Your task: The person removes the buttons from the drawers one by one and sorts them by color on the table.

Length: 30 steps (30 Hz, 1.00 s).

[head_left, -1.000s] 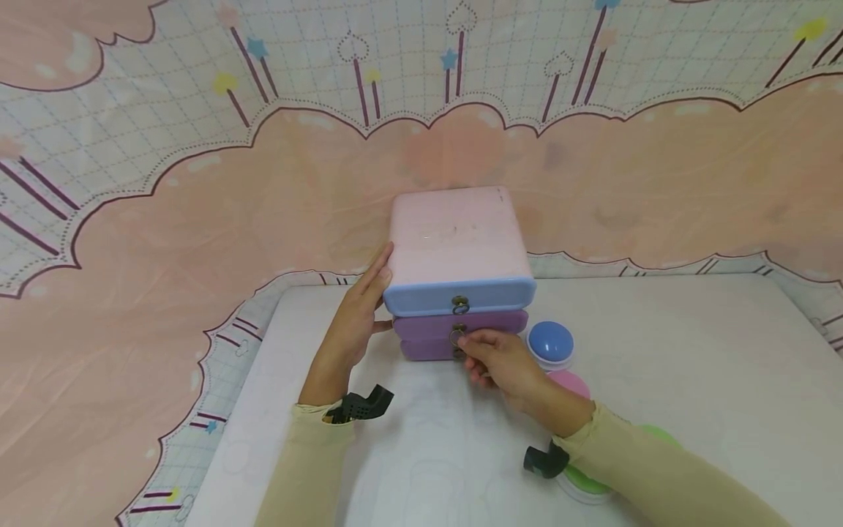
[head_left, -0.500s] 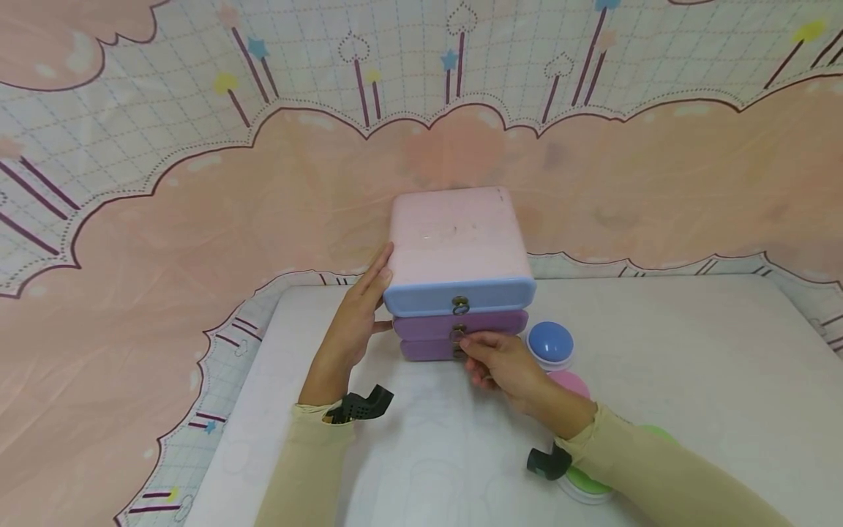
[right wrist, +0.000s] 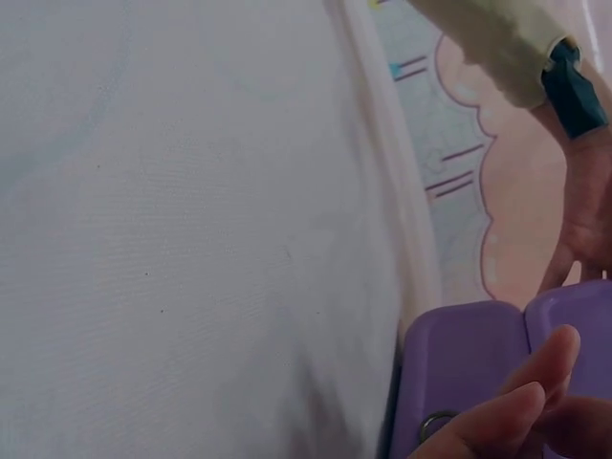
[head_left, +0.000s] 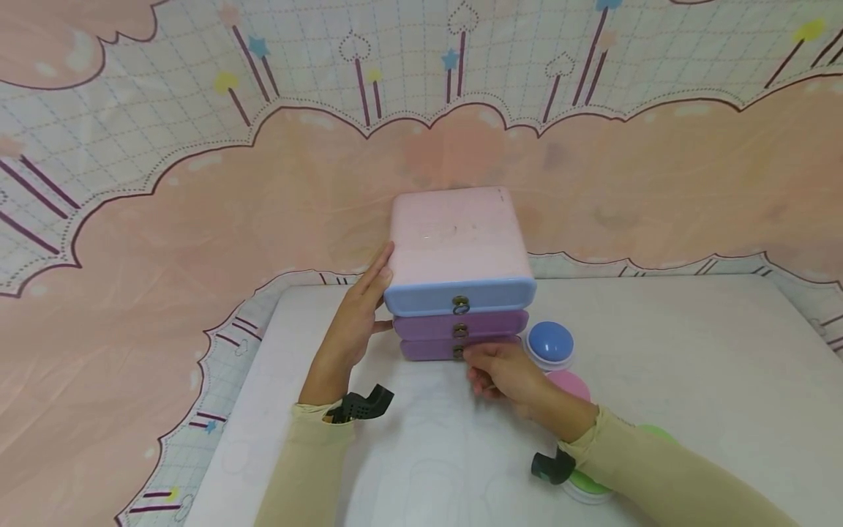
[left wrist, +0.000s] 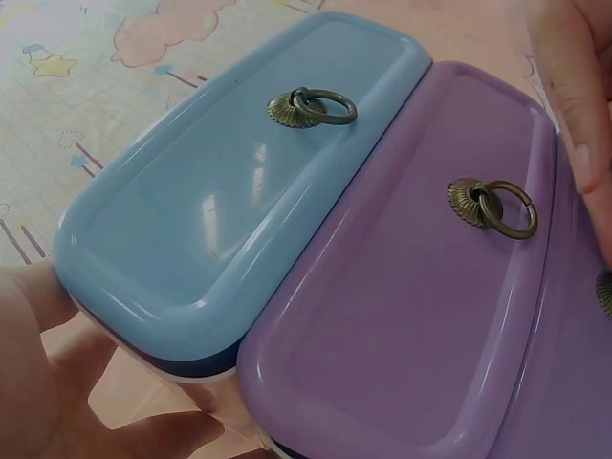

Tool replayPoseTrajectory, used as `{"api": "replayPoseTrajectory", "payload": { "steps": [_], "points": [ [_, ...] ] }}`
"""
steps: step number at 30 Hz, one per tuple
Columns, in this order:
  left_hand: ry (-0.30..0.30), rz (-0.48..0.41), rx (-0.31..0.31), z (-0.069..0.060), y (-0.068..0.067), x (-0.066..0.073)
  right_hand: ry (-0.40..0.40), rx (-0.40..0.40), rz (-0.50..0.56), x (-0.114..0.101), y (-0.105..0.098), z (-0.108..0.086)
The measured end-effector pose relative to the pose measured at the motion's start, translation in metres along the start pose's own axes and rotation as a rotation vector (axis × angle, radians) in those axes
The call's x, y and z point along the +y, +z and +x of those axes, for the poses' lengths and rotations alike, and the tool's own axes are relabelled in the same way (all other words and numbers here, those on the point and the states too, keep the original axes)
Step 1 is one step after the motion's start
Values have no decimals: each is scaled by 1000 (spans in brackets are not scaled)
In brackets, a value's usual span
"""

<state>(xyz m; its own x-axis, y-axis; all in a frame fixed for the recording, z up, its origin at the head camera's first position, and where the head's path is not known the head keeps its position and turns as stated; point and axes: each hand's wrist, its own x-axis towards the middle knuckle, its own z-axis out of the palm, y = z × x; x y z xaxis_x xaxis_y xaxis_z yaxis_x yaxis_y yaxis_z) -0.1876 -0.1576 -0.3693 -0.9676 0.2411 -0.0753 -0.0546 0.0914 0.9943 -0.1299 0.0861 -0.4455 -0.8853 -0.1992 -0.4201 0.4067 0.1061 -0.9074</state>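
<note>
A small chest with a pink top [head_left: 457,234] has a blue drawer [head_left: 421,298] above two purple drawers [head_left: 424,327], each with a brass ring pull. My left hand [head_left: 352,326] lies against the chest's left side, fingers extended; the left wrist view shows it beside the blue drawer [left wrist: 182,220]. At the lowest purple drawer [head_left: 424,351], the fingertips of my right hand [head_left: 516,377] are beside its pull. In the right wrist view my fingers [right wrist: 502,416] partly cover that ring [right wrist: 435,421]; whether they touch it is unclear. The drawers look closed.
Right of the chest stands a round blue-topped object [head_left: 551,342]. A pink one [head_left: 571,383] and a green one [head_left: 586,483] lie partly behind my right arm. A patterned cloth [head_left: 296,197] hangs behind the white table [head_left: 691,351].
My right hand has let go of the middle drawer's ring and moved slightly down to the lowest drawer's pull. The middle ring now hangs free. My left hand has stayed still.
</note>
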Motion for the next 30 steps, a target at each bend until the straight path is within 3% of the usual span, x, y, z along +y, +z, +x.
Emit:
{"api": "replayPoseTrajectory", "payload": {
  "steps": [18,30],
  "points": [
    [7,1,-2,0,-1,1,68,8,-4,6,10,11],
    [5,3,-6,0,-1,-1,58,33,33,12,15,12]
  ]
}}
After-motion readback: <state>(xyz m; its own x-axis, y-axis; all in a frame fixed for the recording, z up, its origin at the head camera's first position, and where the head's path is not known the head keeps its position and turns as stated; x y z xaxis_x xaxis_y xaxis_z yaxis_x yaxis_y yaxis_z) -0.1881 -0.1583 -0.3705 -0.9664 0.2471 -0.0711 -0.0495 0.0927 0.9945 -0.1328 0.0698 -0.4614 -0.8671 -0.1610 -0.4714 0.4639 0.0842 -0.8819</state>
